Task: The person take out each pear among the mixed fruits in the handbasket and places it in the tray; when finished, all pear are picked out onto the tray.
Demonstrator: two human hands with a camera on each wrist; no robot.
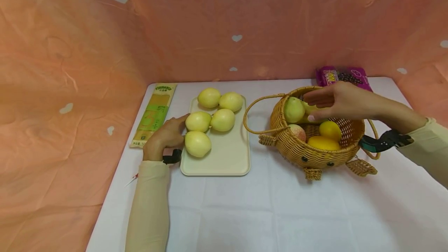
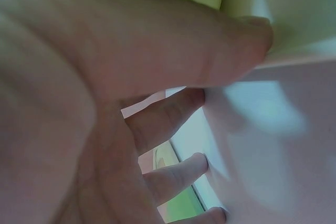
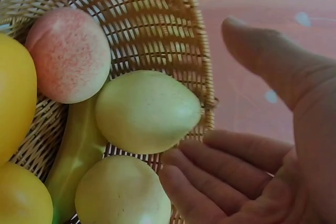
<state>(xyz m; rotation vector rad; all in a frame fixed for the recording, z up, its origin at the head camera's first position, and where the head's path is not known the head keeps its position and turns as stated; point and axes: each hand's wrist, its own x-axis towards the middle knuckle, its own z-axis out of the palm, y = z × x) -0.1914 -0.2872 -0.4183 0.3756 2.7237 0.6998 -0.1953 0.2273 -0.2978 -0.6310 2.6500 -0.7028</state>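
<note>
The tray (image 1: 229, 158) is perhaps steadied by the left hand (image 1: 168, 132), fingers extended, five pears (image 1: 198, 144) beside them. Nothing is gripped by the right hand (image 1: 350, 101), fingers outstretched; just beyond their tips, another pear (image 3: 147, 112) is cradled by the wicker basket (image 1: 290, 150).

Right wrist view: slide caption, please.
Open right hand over brown wicker basket holding a tapered pale green pear and round pink peach.

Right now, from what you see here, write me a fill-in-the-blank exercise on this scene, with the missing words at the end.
The tray holds ____ fruits.
The hand over the basket is the ____ one.
The packet behind the basket is coloured ____.
The left hand is at the tray's ____ side.
Missing words: five; right; purple; left.
</note>
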